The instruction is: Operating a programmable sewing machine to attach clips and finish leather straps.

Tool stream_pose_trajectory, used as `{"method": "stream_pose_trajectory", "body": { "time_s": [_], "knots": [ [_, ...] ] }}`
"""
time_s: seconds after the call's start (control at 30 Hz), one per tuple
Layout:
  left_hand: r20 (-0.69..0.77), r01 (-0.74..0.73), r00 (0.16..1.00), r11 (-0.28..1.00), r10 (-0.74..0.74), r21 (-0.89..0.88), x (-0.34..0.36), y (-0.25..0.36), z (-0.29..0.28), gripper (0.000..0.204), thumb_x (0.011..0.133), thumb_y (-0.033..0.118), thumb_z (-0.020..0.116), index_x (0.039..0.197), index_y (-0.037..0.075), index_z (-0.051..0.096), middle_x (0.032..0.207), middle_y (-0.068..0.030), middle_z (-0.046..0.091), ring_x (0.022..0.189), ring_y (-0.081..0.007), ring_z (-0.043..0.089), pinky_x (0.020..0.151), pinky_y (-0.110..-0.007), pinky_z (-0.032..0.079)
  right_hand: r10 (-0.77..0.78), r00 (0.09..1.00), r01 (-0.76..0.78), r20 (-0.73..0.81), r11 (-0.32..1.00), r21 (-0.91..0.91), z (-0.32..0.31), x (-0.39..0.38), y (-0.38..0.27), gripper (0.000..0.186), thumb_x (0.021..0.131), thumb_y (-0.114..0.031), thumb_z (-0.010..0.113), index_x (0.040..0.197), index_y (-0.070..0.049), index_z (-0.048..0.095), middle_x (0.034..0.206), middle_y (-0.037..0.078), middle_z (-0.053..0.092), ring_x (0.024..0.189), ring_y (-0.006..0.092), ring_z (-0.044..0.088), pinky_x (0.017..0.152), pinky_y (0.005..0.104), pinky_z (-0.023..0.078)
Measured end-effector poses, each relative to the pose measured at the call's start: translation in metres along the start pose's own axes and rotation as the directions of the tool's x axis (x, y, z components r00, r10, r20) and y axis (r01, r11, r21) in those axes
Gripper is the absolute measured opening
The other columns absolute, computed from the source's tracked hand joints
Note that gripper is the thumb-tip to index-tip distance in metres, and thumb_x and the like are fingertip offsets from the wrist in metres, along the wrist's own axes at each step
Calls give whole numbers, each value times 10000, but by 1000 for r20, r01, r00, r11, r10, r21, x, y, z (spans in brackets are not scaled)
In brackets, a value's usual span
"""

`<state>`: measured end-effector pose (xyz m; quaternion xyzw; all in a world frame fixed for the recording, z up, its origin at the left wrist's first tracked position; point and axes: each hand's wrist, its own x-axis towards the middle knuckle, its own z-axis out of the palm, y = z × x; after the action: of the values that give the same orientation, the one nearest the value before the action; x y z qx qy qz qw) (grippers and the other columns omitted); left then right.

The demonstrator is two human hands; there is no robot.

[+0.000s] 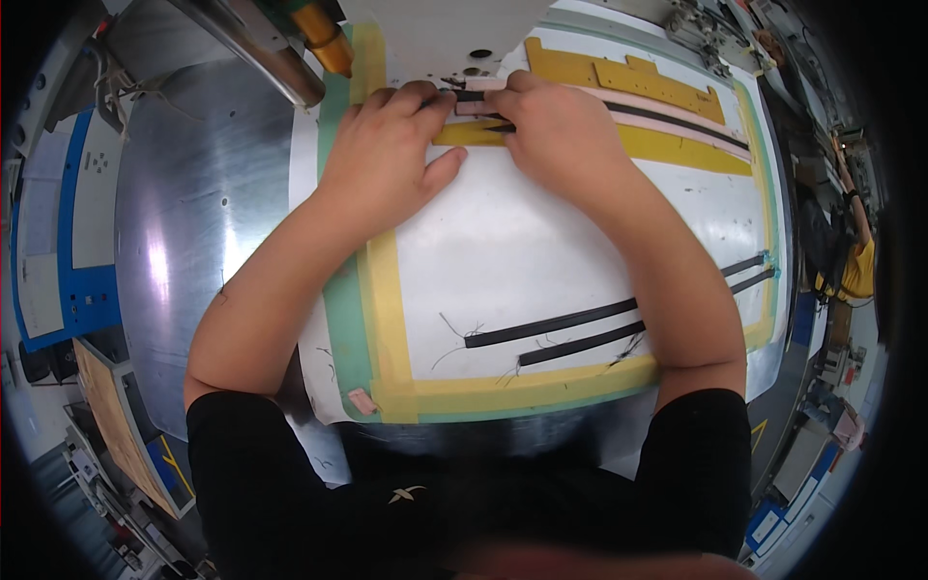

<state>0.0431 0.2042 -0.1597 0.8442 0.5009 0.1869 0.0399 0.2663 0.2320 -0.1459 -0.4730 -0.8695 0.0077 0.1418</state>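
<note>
Under the sewing machine head [454, 39], a narrow black strap [470, 96] lies in a pale pink guide [473, 108]. My left hand [391, 135] has its fingers curled down at the strap's left end, its thumb held apart. Close beside it, my right hand [551, 126] presses on the strap with bent fingers. From beneath that hand pokes the tip of a dark pointed tool [499, 129]; the rest of it is hidden. The strap runs on to the right along the pink guide, between yellow template strips [677, 150].
Two black straps [551, 327] with loose threads lie on the white board [512, 242], near my right forearm. Yellow and green tape [387, 329] borders the board. A pink scrap [362, 400] sits at its near left corner. Bare metal table [184, 222] extends left.
</note>
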Motion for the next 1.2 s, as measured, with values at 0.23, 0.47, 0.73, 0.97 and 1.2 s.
{"method": "stream_pose_trajectory", "body": {
  "time_s": [0.23, 0.47, 0.73, 0.97, 1.2],
  "knots": [
    [-11, -8, 1000, 1000, 8, -5, -2, -1, 0, 534, 940, 323, 736, 1396, 53, 672, 1392, -141, 627, 1284, -364, 577, 1079, -477, 463, 6, 1000, -6, 8, 1000, -21, 0, -2, -5, 279, 873, -32, 633, 1084, -82, 809, 1037, 119, 719, 915, 332, 738, 785, 449, 597],
    [6, -14, 1000, 1000, 14, 20, -2, 0, -1, 554, 939, 325, 733, 1418, 59, 650, 1395, -137, 620, 1288, -364, 575, 1078, -481, 463, 11, 998, -9, 64, 1000, -23, -7, -3, -8, 340, 880, -28, 623, 1162, -102, 798, 1054, 124, 721, 937, 321, 747, 785, 438, 605],
    [36, 1, 999, 1000, -2, 28, -3, 0, -2, 561, 949, 315, 720, 1442, 64, 628, 1423, -135, 602, 1306, -360, 563, 1095, -481, 451, 25, 995, -20, 99, 998, -54, -14, -3, -6, 363, 883, -25, 611, 1183, -105, 799, 1071, 125, 722, 949, 329, 745, 811, 438, 603],
    [18, -2, 1000, 999, 1, 34, -6, 0, -1, 557, 957, 312, 713, 1442, 55, 621, 1437, -144, 591, 1306, -364, 560, 1104, -483, 446, 20, 996, -14, 89, 998, -67, -14, -2, -6, 312, 878, -21, 609, 1126, -61, 794, 1071, 121, 721, 944, 328, 741, 810, 438, 601],
    [15, -3, 1000, 1000, 3, 24, -6, -1, 0, 552, 961, 315, 705, 1440, 52, 622, 1435, -148, 593, 1301, -369, 562, 1102, -488, 447, -17, 998, 22, 64, 997, -77, -13, -3, -8, 271, 880, -23, 619, 1089, -48, 791, 1065, 120, 721, 939, 333, 739, 802, 439, 601]
  ]
}}
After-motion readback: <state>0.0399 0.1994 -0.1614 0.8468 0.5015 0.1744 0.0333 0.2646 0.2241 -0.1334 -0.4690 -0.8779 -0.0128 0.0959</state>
